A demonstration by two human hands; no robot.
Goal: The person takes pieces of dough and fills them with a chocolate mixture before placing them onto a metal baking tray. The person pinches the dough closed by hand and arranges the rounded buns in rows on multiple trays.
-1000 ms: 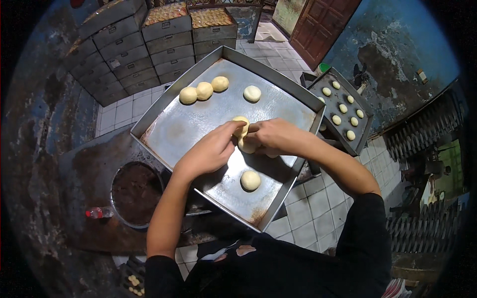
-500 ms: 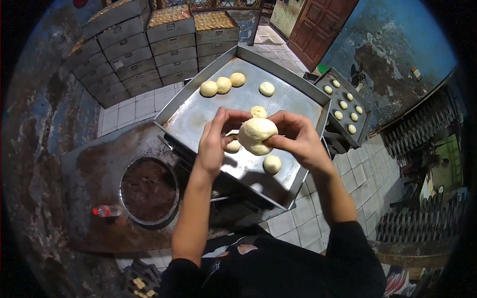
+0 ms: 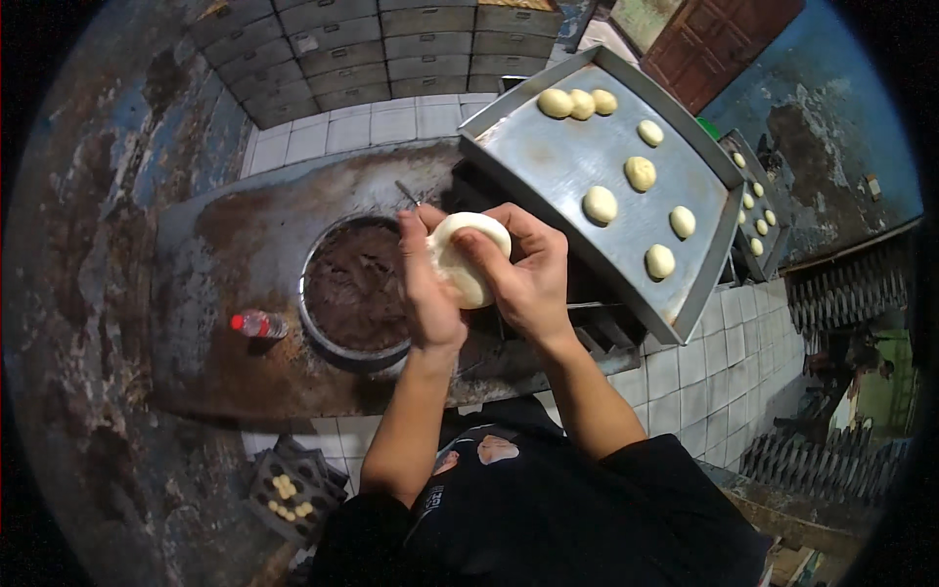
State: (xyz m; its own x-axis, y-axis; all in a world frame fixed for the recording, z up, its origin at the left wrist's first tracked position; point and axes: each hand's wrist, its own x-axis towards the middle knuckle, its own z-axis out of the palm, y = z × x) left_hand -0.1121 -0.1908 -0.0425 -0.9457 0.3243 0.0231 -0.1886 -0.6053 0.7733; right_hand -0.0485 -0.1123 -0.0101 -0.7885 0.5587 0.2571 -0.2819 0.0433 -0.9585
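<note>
A pale piece of dough [image 3: 468, 277], pressed into a flattened cup, is between my two hands. My left hand [image 3: 430, 293] cradles it from the left, fingers wrapped behind. My right hand [image 3: 531, 269] grips its other side, the thumb pressed into its middle. Just left of my hands stands a round metal bowl [image 3: 311, 324] of dark brown paste [image 3: 354, 284], its right rim partly hidden by my left hand. A thin metal stick [image 3: 405, 191] juts up beside my left fingertips; I cannot tell what its other end rests on.
A metal tray [image 3: 528, 152] with several dough balls [image 3: 601, 205] is at the right, tilted in view. Beyond it lies another tray [image 3: 779, 242] of dough balls. A red-capped bottle [image 3: 260, 325] stands on the worn table [image 3: 196, 293]. Stacked metal boxes [image 3: 342, 49] line the back.
My hands have moved left from above the tray to beside the bowl, carrying the dough. The rounded dough is now pressed flatter under my right thumb. The view has shifted left.
</note>
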